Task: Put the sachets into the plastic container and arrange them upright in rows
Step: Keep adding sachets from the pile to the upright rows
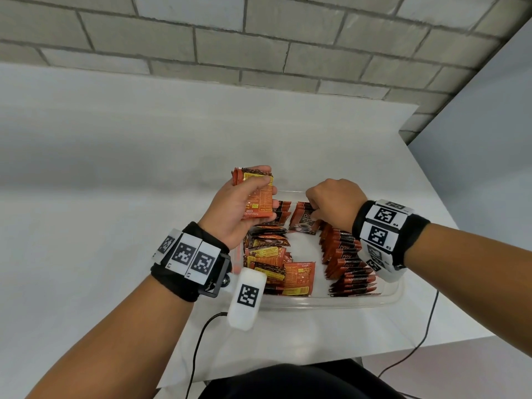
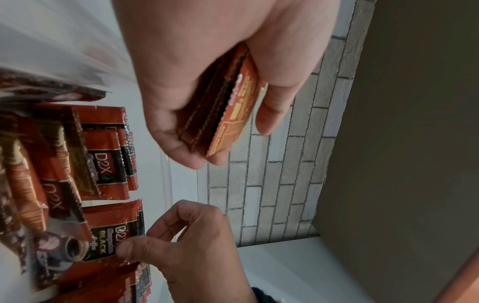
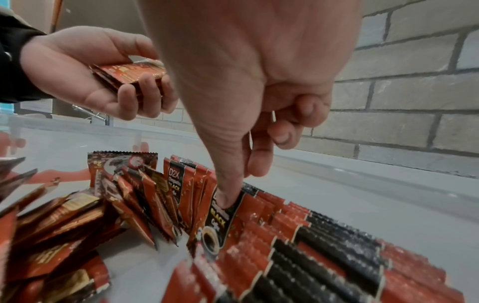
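Observation:
A clear plastic container sits on the white table. Along its right side stands a row of red-and-black sachets on edge. Its left side holds a loose, leaning pile of sachets. My right hand pinches the top of one sachet at the far end of the right row, thumb on its printed face. My left hand grips a small stack of sachets above the container's far left corner, seen edge-on in the left wrist view.
The white table runs back to a grey brick wall. Its right edge lies close to the container. Black cables hang off the near edge by my body.

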A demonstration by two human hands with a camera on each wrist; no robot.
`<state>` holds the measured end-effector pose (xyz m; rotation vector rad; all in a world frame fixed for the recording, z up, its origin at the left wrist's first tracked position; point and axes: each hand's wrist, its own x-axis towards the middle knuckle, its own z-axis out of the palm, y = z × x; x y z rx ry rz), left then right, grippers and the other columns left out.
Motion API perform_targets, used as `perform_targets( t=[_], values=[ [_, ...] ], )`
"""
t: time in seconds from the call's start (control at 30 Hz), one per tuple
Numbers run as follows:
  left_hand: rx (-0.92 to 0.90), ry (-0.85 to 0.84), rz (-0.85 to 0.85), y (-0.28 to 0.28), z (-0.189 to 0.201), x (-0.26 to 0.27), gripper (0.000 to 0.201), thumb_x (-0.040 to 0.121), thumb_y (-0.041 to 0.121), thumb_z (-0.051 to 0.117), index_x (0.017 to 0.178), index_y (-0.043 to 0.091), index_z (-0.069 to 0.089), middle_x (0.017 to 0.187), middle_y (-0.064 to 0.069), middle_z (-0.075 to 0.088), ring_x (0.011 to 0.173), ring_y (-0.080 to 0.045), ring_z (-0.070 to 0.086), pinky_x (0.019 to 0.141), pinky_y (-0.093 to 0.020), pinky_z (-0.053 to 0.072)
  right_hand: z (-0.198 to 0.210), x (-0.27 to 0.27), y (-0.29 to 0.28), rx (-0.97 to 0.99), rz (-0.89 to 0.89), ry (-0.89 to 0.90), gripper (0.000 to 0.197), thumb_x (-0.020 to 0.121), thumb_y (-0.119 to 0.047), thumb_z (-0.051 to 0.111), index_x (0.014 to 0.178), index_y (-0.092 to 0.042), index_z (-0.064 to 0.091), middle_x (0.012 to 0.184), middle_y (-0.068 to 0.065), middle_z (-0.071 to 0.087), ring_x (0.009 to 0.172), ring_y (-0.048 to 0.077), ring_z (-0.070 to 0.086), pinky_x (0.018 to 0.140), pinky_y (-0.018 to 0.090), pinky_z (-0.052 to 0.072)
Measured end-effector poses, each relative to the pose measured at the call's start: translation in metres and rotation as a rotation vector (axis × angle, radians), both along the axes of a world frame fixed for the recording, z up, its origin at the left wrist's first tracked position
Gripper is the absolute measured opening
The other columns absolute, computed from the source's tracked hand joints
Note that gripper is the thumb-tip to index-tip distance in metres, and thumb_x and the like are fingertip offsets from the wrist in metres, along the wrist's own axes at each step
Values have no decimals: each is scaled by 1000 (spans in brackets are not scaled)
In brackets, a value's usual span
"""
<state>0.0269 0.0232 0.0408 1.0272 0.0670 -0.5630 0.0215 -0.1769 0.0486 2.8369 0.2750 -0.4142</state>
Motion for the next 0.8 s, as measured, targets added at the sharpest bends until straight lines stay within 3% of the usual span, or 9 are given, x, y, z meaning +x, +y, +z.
perform_targets(
  t=[0.17,0.27,0.4,0.5,0.57,0.63,0.7,0.8],
  values=[
    [-72,57,-29,-1,-1,1,26,94,14,44,115,11,59,81,-11,64,65,-24,63,61,-34,54,2,-1,-3,5,-20,-16,18,90,-28,60,92,-10,59,90,7,64,76,24,57,59,27,35],
    [-78,76,-51,-1,0,1,29,94,8,39,115,9,59,82,-14,66,67,-27,66,61,-35,56,8,-4,-8,124,-93,-31,22,91,-34,59,99,-13,61,95,6,64,77,22,56,61,27,37],
    [-23,15,-128,-5,3,-1,24,92,1,50,108,13,63,94,-12,71,81,-26,71,70,-40,58,27,-14,-5,710,-249,-86,36,92,-44,54,121,-22,55,99,-5,62,70,3,55,63,18,39],
    [2,-50,-197,-10,6,-4,29,86,-2,57,112,10,62,96,-11,71,83,-23,70,70,-37,60,41,-28,4,1046,-312,-58,38,89,-39,60,125,-29,53,102,-8,64,81,15,64,75,28,50],
    [11,-83,-235,-14,6,-6,28,82,1,60,109,8,62,94,-12,70,82,-23,70,70,-35,59,42,-36,5,1123,-311,-3,35,85,-29,68,118,-26,57,99,-4,66,85,25,65,80,37,53],
    [48,-125,-265,-18,6,-8,28,79,14,64,106,8,64,95,-13,70,85,-24,69,75,-38,58,40,-39,3,1156,-315,-25,22,81,-21,73,101,-23,63,91,-1,67,81,28,65,78,40,54],
    [68,-109,-235,-21,6,-8,32,77,29,65,103,11,65,91,-12,70,82,-25,69,78,-44,56,41,-40,-3,1195,-335,-136,14,80,-17,74,85,-23,62,81,-4,65,71,20,61,70,33,51],
    [12,22,-90,-24,6,-6,40,70,43,66,97,13,61,78,-10,64,69,-22,64,77,-43,58,42,-45,-11,1200,-311,-360,16,81,-18,74,77,-19,59,75,-10,60,65,4,53,63,13,41]
  ],
)
